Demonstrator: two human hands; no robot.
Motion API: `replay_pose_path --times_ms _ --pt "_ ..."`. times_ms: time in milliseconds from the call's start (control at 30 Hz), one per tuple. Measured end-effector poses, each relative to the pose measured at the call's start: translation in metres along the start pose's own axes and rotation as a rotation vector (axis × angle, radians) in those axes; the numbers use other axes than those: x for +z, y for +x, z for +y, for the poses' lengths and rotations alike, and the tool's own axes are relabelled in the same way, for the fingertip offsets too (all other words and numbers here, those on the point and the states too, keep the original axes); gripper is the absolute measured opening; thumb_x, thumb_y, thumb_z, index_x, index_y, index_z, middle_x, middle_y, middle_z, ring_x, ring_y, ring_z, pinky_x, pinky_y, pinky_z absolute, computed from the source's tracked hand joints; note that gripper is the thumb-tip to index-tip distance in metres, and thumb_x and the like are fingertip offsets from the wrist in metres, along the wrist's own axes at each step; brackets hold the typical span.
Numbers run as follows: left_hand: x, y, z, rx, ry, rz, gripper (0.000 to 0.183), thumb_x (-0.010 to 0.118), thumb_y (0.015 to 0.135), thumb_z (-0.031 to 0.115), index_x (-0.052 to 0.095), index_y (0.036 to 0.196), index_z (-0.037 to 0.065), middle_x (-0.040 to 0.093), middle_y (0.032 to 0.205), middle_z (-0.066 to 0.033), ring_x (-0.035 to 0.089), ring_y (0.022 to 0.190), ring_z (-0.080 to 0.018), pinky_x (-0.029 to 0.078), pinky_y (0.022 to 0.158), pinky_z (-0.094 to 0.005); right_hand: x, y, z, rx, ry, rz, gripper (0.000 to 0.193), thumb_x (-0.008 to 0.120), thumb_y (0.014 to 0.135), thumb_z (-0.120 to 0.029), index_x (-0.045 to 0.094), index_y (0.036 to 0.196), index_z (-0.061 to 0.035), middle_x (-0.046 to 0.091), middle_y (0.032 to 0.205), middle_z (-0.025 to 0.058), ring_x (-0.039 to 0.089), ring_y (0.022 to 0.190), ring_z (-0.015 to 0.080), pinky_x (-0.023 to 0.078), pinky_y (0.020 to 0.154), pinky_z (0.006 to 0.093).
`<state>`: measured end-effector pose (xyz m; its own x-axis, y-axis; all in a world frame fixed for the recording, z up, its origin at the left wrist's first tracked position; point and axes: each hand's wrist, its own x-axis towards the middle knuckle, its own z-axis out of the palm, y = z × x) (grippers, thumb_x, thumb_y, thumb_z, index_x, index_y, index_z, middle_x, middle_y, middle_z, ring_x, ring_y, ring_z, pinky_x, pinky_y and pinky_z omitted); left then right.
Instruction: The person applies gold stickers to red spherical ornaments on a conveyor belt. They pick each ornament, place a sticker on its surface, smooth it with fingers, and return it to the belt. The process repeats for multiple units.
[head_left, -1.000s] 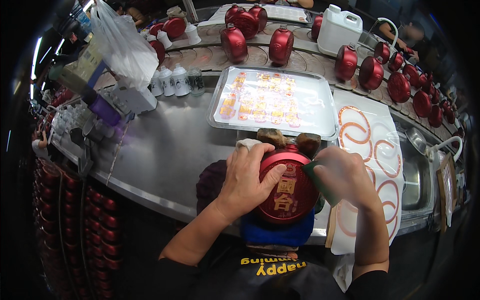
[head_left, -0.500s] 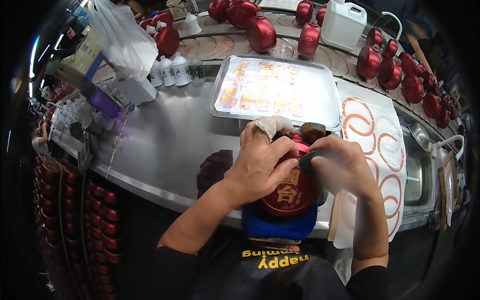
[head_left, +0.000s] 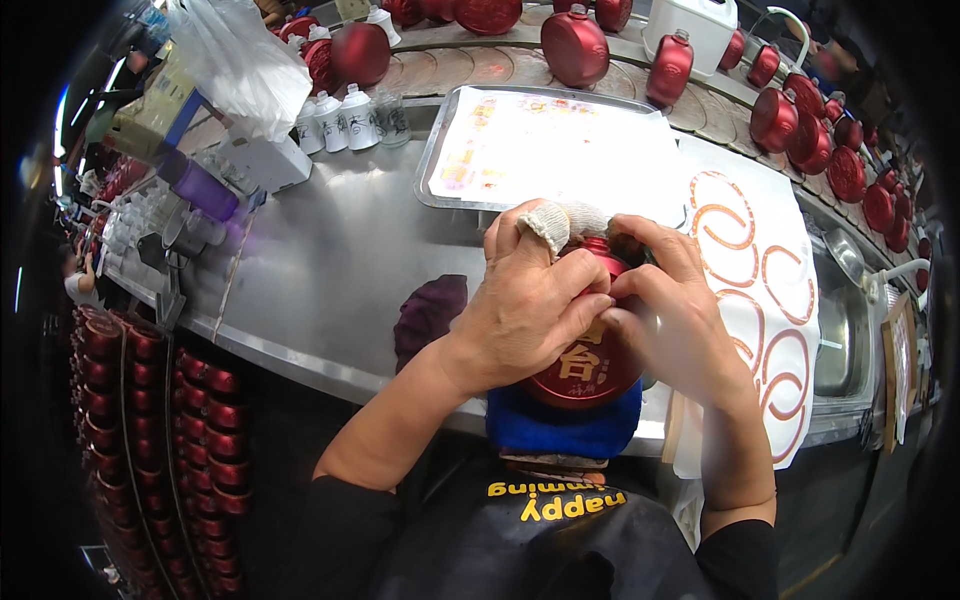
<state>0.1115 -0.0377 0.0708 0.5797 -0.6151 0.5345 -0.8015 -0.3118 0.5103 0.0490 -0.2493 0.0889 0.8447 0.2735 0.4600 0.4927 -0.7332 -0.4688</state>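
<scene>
A round, flat red bottle (head_left: 585, 388) with gold lettering lies before me on a folded blue cloth (head_left: 565, 425). Over its upper part, my left hand (head_left: 530, 310) is closed, thumb and forefinger pinched together. A knitted whitish fabric finger cover (head_left: 546, 226) shows at its far side. My right hand (head_left: 685, 320), also closed, meets it from the right, its thumb and forefinger nearly touching the left fingertips. Whatever lies between the fingertips is hidden. Behind the hands, a metal tray (head_left: 428, 170) carries a white sheet with gold and purple decals. A dark purple cloth (head_left: 428, 322) lies left of my left wrist.
Red bottles (head_left: 575, 48) stand on a curved conveyor (head_left: 450, 75) at the back. White bottles (head_left: 358, 118) and a purple container (head_left: 205, 190) are at left. Orange ring decals (head_left: 722, 235) lie on white paper beside a sink (head_left: 845, 340). Stacked red bottles (head_left: 210, 440) fill the lower left.
My right hand has shifted up and left against the left hand; the dark green piece it held is out of sight. Bottles on the conveyor have moved right. The view has tilted slightly.
</scene>
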Motion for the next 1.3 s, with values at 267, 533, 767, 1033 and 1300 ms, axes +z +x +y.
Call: replay_pose_path --times_ms 267,533,767,1033,1300 --pt "0.013 -0.048 0.020 -0.169 0.025 0.218 0.075 0.076 0.094 0.047 0.047 0.146 0.001 0.048 0.143 -0.0263 0.047 0.128 -0.0411 0.033 0.112 -0.0501 0.010 0.000 -0.001 0.035 0.018 0.024 0.014 0.074 0.084 -0.004 0.063 0.092 -0.0010 0.058 0.133 0.0203 0.054 0.124 0.0423 0.047 0.103 0.0478" --pt "0.027 -0.067 0.024 -0.307 0.056 0.130 0.094 0.082 0.089 0.040 0.030 0.158 0.002 0.049 0.146 -0.0224 0.048 0.129 -0.0375 0.033 0.110 -0.0512 0.012 0.001 -0.003 0.043 0.003 0.033 0.014 0.073 0.084 -0.002 0.061 0.091 -0.0004 0.059 0.130 0.0207 0.054 0.122 0.0414 0.047 0.102 0.0470" --pt "0.027 -0.067 0.025 -0.329 0.014 0.108 0.095 0.087 0.083 0.029 0.032 0.155 0.001 0.034 0.156 -0.0275 0.039 0.140 -0.0405 0.030 0.119 -0.0501 0.012 0.003 -0.003 0.042 0.014 0.027 0.015 0.074 0.082 -0.002 0.060 0.090 -0.0002 0.059 0.128 0.0208 0.054 0.120 0.0415 0.047 0.101 0.0476" --pt "0.027 -0.066 0.026 -0.319 0.009 0.122 0.095 0.088 0.082 0.027 0.032 0.154 0.001 0.034 0.157 -0.0285 0.039 0.141 -0.0422 0.030 0.119 -0.0509 0.011 0.003 -0.003 0.023 0.025 0.043 0.018 0.075 0.081 -0.001 0.059 0.088 -0.0008 0.059 0.126 0.0211 0.054 0.119 0.0421 0.047 0.101 0.0480" --pt "0.027 -0.067 0.025 -0.321 0.016 0.119 0.096 0.089 0.081 0.026 0.032 0.155 0.001 0.035 0.156 -0.0290 0.039 0.141 -0.0426 0.030 0.119 -0.0507 0.014 0.001 -0.004 0.035 -0.029 0.102 0.017 0.074 0.082 0.000 0.061 0.092 -0.0003 0.059 0.127 0.0215 0.054 0.121 0.0434 0.047 0.101 0.0482"
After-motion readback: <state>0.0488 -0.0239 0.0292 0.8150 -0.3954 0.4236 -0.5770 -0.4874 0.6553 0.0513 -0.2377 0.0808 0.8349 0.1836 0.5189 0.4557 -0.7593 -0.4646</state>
